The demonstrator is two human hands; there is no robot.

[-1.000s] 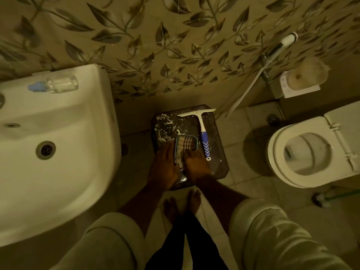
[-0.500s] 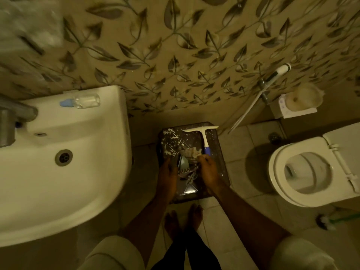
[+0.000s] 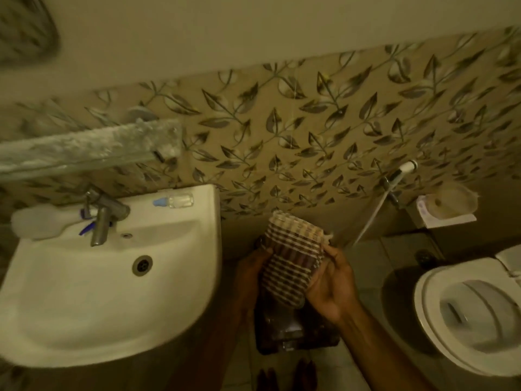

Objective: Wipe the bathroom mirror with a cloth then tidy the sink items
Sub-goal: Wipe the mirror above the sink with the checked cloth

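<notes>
With both hands, left hand (image 3: 255, 270) and right hand (image 3: 331, 289), gripping the striped cloth (image 3: 293, 256) by its sides beside the sink (image 3: 112, 306), best bunch it into one flat pad before reaching for the mirror (image 3: 25, 26).

Striped cloth (image 3: 293, 258) held between left hand (image 3: 253, 273) and right hand (image 3: 332, 286) — fingers gripping both edges. White sink (image 3: 84, 300) at nine o'clock; toilet (image 3: 468, 320) at three o'clock.
</notes>
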